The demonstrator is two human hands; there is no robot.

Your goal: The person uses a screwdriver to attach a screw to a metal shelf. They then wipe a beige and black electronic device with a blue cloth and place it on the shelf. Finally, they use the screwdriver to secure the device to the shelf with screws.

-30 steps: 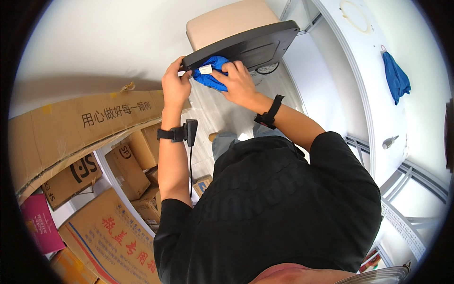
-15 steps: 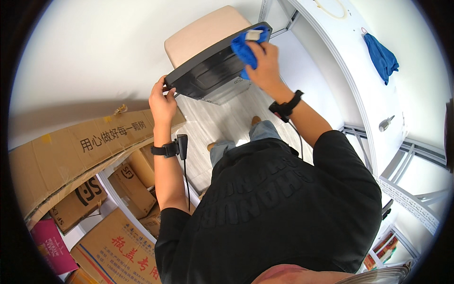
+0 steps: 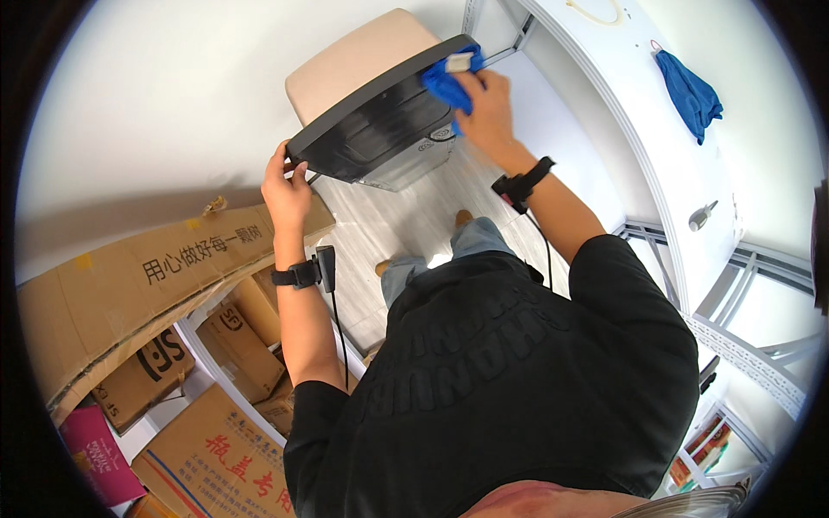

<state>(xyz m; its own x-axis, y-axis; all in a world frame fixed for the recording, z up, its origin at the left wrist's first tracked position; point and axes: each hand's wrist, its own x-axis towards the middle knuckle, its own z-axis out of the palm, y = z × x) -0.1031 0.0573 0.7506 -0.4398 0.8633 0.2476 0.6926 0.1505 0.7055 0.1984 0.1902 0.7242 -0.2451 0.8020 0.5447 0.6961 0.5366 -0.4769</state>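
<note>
A wide black panel [image 3: 363, 129] with a raised rim and a recessed face tilts in front of me. My left hand [image 3: 287, 186] grips its left corner, the thumb on the near side and the fingers round the edge. At the panel's upper right end, a crumpled blue cloth [image 3: 446, 90] with a pale tag is pinched in my right hand [image 3: 490, 110] and pressed against the panel. The cloth covers that corner. Behind the panel stands a rounded beige block [image 3: 358, 62]; a grey box-like body [image 3: 406, 168] shows under it.
Cardboard boxes [image 3: 211, 432] fill a shelf at the lower left, behind a long cardboard flap [image 3: 129, 285]. A white worktop [image 3: 639, 104] runs along the right, with a blue pouch [image 3: 688, 97] and a small pointed tool [image 3: 702, 216]. Straps with cables are on both wrists.
The panel and both hands sit slightly further left, and my whole view has shifted a little. My right hand with the cloth stays at the panel's right end.
</note>
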